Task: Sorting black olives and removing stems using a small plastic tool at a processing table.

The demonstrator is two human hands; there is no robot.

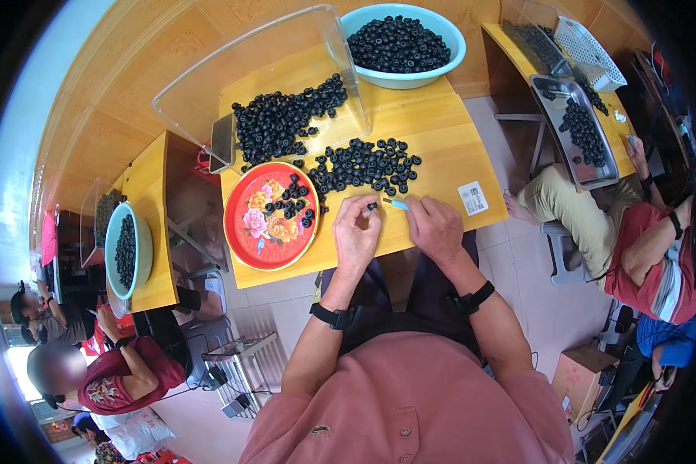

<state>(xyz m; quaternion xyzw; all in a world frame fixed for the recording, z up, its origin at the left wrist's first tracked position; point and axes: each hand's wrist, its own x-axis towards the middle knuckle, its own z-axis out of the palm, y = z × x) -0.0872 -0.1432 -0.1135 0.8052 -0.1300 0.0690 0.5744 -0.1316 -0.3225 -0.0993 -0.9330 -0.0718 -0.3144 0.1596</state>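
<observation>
Shirt: pink cloth [410,410] fills the lower middle of the view, closest to the camera, with both forearms rising from it, each with a black wristband.
Left hand: left hand [356,232] rests over the near edge of the wooden table [441,166]; thumb and forefinger are pressed together on one small black ring [372,206], held just above the tabletop.
Right hand: right hand [435,226] lies just beside the left, fingers closed round a thin light-blue tool [397,204] whose tip points at the ring and nearly meets it.
Loose rings: a scattered heap of black rings [363,165] lies on the table just beyond the hands.
Red tray: round red tray [271,215] with a flower pattern sits left of the hands, a few rings in its upper right part.
Clear box: clear plastic box [282,77] stands tilted at the far left of the table, with another heap of rings inside it.
Bowl: light-blue bowl [404,45] full of rings sits at the far edge, touching the box.
Label: small white sticker [472,198] on the table right of the hands.
Neighbours: other people sit at similar tables to the left and right, with a metal tray [576,131] of rings on the right table.
</observation>
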